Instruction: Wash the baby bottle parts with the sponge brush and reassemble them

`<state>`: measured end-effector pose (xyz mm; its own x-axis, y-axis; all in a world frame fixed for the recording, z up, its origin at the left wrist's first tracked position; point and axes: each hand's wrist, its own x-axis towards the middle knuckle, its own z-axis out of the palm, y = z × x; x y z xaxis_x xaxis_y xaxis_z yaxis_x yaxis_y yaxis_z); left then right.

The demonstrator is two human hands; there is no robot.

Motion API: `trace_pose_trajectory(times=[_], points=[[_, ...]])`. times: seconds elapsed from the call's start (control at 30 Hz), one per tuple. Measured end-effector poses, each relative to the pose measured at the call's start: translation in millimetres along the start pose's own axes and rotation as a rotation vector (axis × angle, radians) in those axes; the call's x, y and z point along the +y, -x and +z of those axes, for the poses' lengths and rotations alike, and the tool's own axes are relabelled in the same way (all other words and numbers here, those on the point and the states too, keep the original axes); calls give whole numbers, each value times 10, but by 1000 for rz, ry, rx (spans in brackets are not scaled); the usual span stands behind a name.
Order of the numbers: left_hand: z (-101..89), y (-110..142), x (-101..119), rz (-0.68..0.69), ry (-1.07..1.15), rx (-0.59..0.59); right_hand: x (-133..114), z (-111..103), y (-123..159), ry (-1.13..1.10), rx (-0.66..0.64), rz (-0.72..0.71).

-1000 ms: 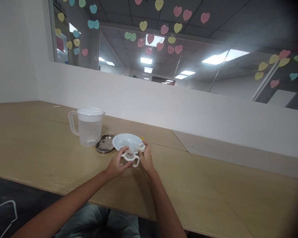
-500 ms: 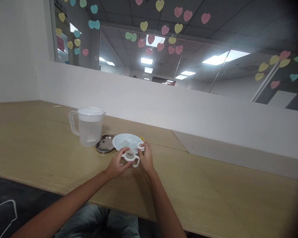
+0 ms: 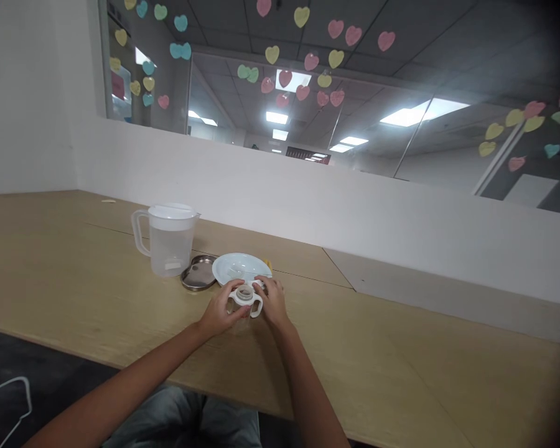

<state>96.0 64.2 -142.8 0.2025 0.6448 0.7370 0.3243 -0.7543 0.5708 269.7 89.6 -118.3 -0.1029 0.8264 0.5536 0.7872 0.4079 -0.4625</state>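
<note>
My left hand (image 3: 221, 309) is closed around a clear baby bottle (image 3: 244, 293) with a white two-handled collar, held upright over the table with its neck uncovered. One white handle loop shows on its right side. My right hand (image 3: 271, 300) pinches a white ring cap (image 3: 256, 283), partly hidden by the fingers, just behind and right of the bottle's neck. Behind both hands lies a pale blue-white bowl (image 3: 224, 267) with a clear item (image 3: 236, 272) in it, too small to make out.
A translucent pitcher (image 3: 172, 242) with its handle to the left stands left of the bowl. Between them sits a kidney-shaped metal tray (image 3: 200, 285). Something yellow (image 3: 267, 265) peeks out behind the bowl. The wooden table (image 3: 98, 280) meets a white wall (image 3: 261, 193).
My right hand has turned and shifted slightly left with the ring cap, closer to the bottle's neck. The left hand keeps its hold on the bottle.
</note>
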Motion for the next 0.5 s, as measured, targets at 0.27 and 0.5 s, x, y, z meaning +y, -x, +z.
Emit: trace_pose_trajectory(times=[0.27,0.5], points=[[1,-3,5,-5,2,7,33,10,13,94,-58,-60],[3,-9,21,-14,12,21,57,29,13,120,-85,-74]])
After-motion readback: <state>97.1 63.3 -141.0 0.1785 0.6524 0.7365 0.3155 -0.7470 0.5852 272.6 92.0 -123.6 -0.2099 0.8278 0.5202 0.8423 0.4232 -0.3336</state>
